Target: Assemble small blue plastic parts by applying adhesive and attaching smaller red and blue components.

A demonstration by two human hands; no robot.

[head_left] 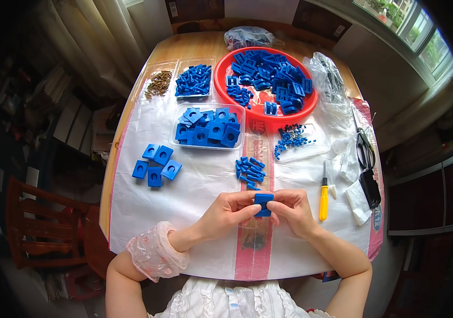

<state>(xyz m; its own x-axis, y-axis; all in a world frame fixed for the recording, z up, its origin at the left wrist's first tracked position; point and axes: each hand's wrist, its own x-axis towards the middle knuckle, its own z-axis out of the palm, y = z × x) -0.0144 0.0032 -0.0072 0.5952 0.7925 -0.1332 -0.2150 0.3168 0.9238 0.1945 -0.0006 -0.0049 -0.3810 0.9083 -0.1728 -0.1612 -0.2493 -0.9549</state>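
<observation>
Near the front of the table, my left hand (231,211) and my right hand (293,210) both grip one small blue plastic square piece (263,198). Both thumbs press on its face, beside a round hollow in it; the other fingers are partly hidden behind it. Just beyond the hands lies a small heap of narrow blue plastic parts (251,170). Several more blue square pieces (154,176), each with a round hole, lie loose to the left. A clear tub (207,148) behind them is filled with similar squares.
A red basin (312,107) of blue parts stands at the back, beside trays of narrow blue parts (193,79) and brass-coloured pieces (160,82). Tiny blue and white bits (293,137) lie on a clear lid. Rightward are a yellow-handled screwdriver (324,201), scissors (365,150) and plastic bags (326,77).
</observation>
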